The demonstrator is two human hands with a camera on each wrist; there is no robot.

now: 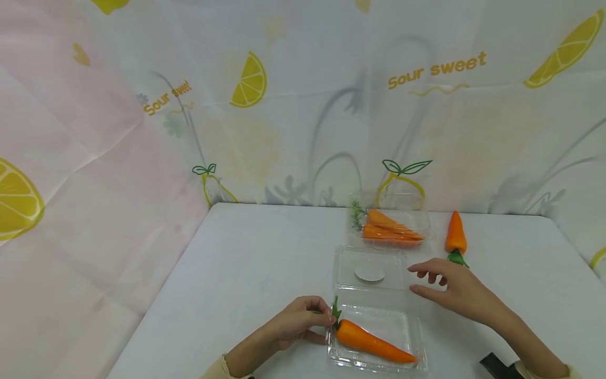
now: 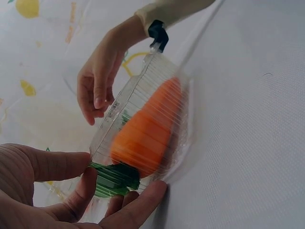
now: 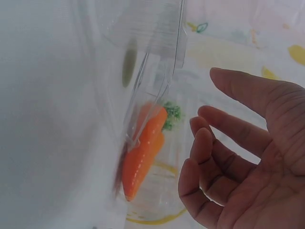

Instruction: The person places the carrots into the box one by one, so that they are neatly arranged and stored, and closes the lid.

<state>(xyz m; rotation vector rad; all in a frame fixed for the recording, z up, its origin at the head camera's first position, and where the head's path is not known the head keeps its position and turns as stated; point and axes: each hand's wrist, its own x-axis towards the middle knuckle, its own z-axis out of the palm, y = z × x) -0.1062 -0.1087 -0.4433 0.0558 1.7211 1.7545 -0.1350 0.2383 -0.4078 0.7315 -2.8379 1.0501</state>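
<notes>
A clear plastic clamshell box (image 1: 423, 337) lies unfolded on the table, its lid (image 1: 347, 266) laid back behind the base. One orange carrot (image 1: 371, 342) with a green top rests slantwise inside the base. At the box's left side, my left hand (image 1: 303, 320) pinches the rim between thumb and fingers, beside the carrot's green top. The left wrist view has the thumb (image 2: 64, 165) on the upper edge and other fingers low against the wall. To the right of the lid hovers my right hand (image 1: 456, 289), fingers loosely bent with nothing between them.
Behind the lid stands another clear box (image 1: 423, 202) with several orange carrots (image 1: 388, 229) and green fronds. A loose carrot (image 1: 456, 232) lies at the back right, beyond my right hand. A lemon-print cloth (image 1: 293, 131) hangs along the white table's (image 1: 246, 252) back edge.
</notes>
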